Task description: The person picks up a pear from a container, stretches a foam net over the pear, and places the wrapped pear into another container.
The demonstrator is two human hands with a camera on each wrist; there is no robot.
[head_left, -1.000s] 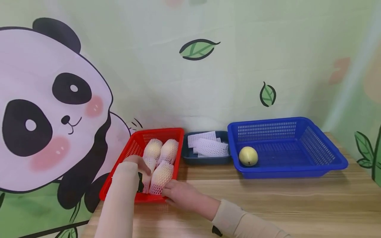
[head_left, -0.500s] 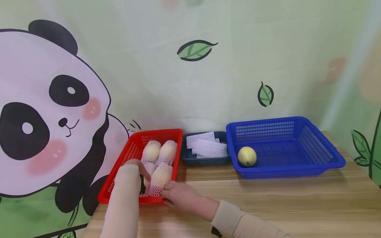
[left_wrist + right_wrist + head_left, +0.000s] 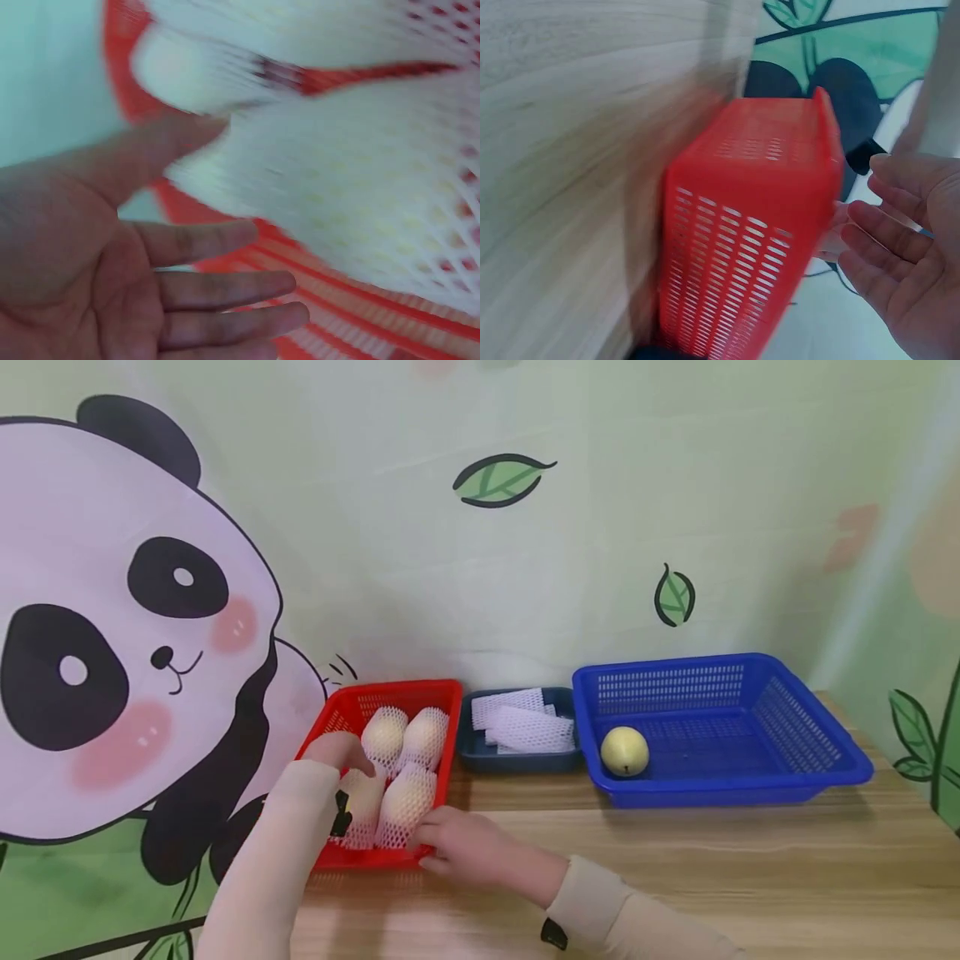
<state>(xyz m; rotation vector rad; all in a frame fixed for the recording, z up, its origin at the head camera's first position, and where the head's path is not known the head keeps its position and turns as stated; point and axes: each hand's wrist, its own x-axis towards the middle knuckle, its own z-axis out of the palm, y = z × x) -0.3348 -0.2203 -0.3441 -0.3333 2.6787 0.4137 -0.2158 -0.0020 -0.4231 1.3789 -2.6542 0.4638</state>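
Note:
Inside the red basket [image 3: 375,860] lie several pale-yellow round fruits, each in a white foam net sleeve. My left hand [image 3: 341,750] is over the basket's left side, beside the front-left netted fruit [image 3: 366,814]. In the left wrist view the left hand's fingers [image 3: 225,289] are straight, and its thumb lies at the net; whether it touches is blurred. At the front-right corner is my right hand [image 3: 468,847], near the front-right netted fruit [image 3: 407,806]. Its fingers [image 3: 889,232] are loosely bent by the basket rim, with nothing held.
A small dark-teal tray [image 3: 517,764] holds several flat white foam nets [image 3: 532,731]. On its right stands a blue basket [image 3: 720,793] with one bare pale-yellow fruit [image 3: 625,752] in its left corner. The wooden table [image 3: 675,877] meets a printed cloth backdrop [image 3: 600,527].
My left hand has drawn back up and left from the front-left netted fruit, uncovering more of it. The right hand stays by the basket's front-right corner. The head view shifts slightly.

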